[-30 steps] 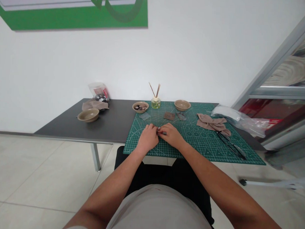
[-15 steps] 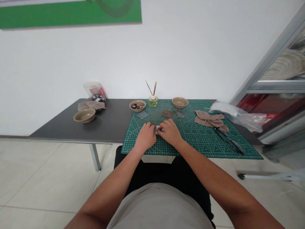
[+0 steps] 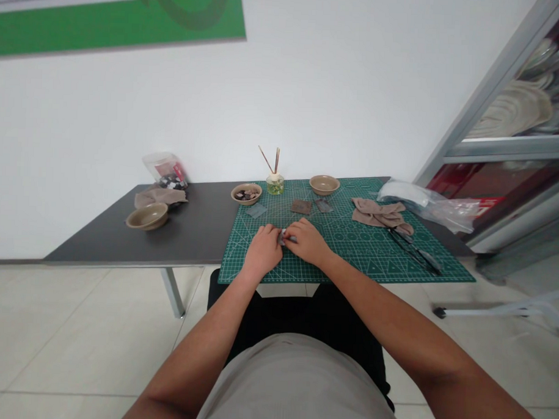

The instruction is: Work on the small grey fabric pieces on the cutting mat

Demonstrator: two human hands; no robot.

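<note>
My left hand [image 3: 265, 250] and my right hand [image 3: 306, 240] meet over the green cutting mat [image 3: 351, 252], near its front edge. Between their fingertips is a small pale grey piece [image 3: 281, 236], too small and too covered to name. Both hands have their fingers curled in and pinched on it. Just beyond them lie a brown square piece [image 3: 301, 206], a small clear bag [image 3: 324, 205] and a thin grey-blue sheet [image 3: 256, 210]. A bowl of dark and brown bits [image 3: 246, 195] stands behind the sheet.
A reed diffuser [image 3: 275, 184] and a tan bowl [image 3: 324, 185] stand at the back. On the right lie a crumpled brown cloth [image 3: 381, 214], black-framed glasses [image 3: 415, 252] and a plastic bag [image 3: 426, 201]. Another bowl [image 3: 147, 217], a cloth and a filled bag [image 3: 168, 172] are at left.
The view has shifted slightly, moving everything a little left in the picture. Both hands stay together at the small grey piece, with the right fingers slightly repositioned on it.
</note>
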